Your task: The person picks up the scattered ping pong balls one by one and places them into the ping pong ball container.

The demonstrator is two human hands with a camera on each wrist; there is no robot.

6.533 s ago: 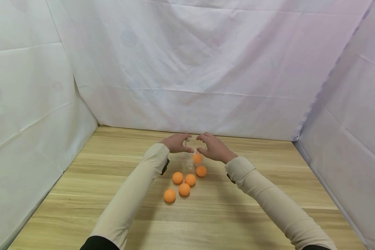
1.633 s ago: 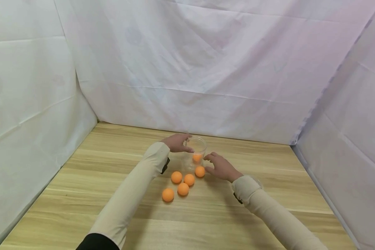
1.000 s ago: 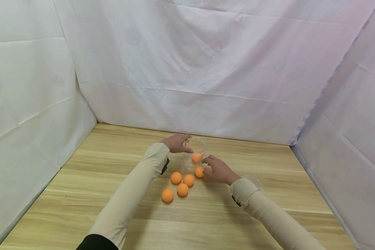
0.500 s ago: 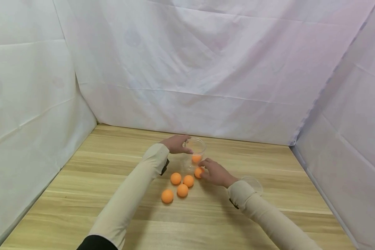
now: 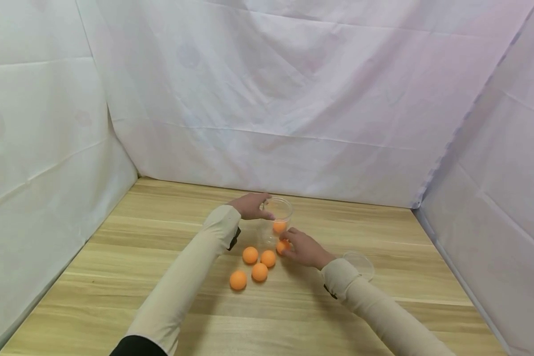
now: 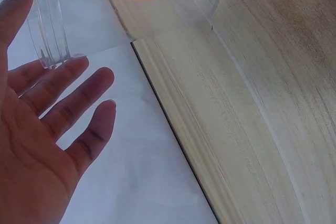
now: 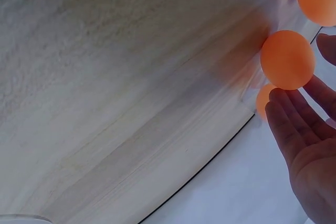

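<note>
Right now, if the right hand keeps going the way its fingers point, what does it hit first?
The right hand already has its fingertips at an orange ball on the table. Just past that ball stands the clear plastic cup, gripped at the rim by the left hand, so probably the cup wall; depth is unclear.

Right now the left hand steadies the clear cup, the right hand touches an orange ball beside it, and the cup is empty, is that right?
Not quite: the cup is not empty. The head view shows one orange ball inside. The rest holds: left hand at the cup, right hand on a ball.
</note>
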